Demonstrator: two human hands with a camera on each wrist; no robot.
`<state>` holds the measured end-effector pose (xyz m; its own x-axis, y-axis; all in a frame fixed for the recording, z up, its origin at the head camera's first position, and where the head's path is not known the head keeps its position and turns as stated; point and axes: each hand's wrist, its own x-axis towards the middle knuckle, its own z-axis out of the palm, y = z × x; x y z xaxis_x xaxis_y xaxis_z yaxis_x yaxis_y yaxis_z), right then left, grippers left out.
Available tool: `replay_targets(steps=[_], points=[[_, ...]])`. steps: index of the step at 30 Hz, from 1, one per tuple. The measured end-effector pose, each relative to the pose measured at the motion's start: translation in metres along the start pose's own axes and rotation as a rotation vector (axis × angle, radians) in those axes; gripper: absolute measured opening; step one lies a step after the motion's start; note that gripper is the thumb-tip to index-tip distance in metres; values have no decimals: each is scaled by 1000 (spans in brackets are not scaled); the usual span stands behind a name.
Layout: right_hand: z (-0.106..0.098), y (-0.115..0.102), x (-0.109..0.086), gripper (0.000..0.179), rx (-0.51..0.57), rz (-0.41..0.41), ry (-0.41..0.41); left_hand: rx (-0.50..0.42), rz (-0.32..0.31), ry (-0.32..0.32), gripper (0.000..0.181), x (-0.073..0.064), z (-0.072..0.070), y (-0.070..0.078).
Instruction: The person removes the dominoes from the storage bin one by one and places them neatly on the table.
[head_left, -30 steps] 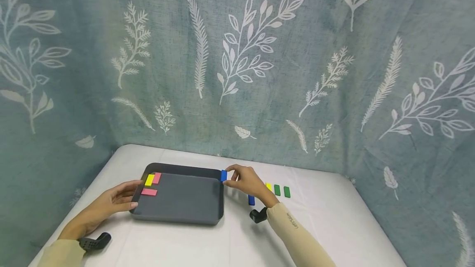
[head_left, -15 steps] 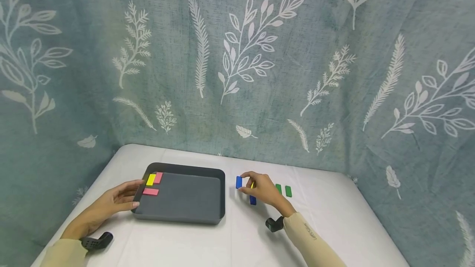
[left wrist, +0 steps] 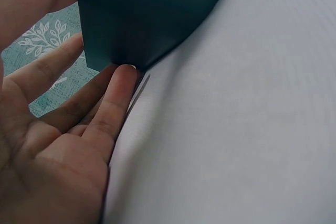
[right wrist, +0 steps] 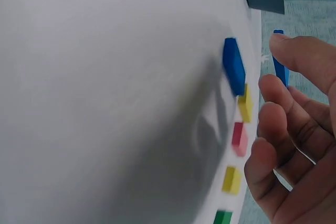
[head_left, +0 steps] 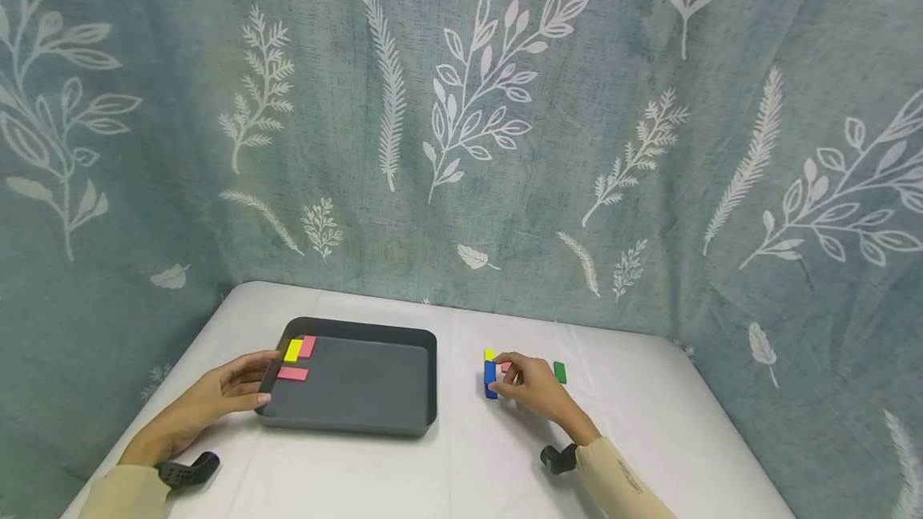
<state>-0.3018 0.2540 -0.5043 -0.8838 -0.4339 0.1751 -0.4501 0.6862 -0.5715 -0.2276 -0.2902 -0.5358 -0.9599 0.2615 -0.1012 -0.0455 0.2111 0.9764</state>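
My right hand (head_left: 537,387) pinches a blue block (head_left: 489,372) between thumb and fingertips, standing upright over the loose blocks right of the tray. In the head view it overlaps a second blue block (head_left: 491,393), which lies on the table and shows fully in the right wrist view (right wrist: 233,66). My left hand (head_left: 212,399) rests at the left wall of the dark grey tray (head_left: 346,424), fingers relaxed, fingertips touching its side. Inside the tray, at its left end, lie a yellow block (head_left: 292,351) and two pink blocks, one upright (head_left: 307,346), one sideways (head_left: 292,374).
Beyond the held block are a yellow block (head_left: 489,355) and a pink block (head_left: 506,368), partly hidden by my hand. Another yellow block (right wrist: 231,180) and a green block (right wrist: 223,217) follow in the right wrist view. A green block (head_left: 559,372) lies right of my hand.
My right hand has moved right with the blue block, from the tray's back right corner to over the loose blocks. The left hand and the tray have stayed in place.
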Motion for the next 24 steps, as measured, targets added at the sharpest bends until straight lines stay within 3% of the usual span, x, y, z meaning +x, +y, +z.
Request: replay_targets(steps=[9, 24], points=[[-4, 16, -18, 45, -19, 103, -5, 7, -3, 7, 81, 0, 0, -1], [-3, 26, -24, 43, -36, 132, -12, 4, -4, 2, 81, 1, -1, -4]])
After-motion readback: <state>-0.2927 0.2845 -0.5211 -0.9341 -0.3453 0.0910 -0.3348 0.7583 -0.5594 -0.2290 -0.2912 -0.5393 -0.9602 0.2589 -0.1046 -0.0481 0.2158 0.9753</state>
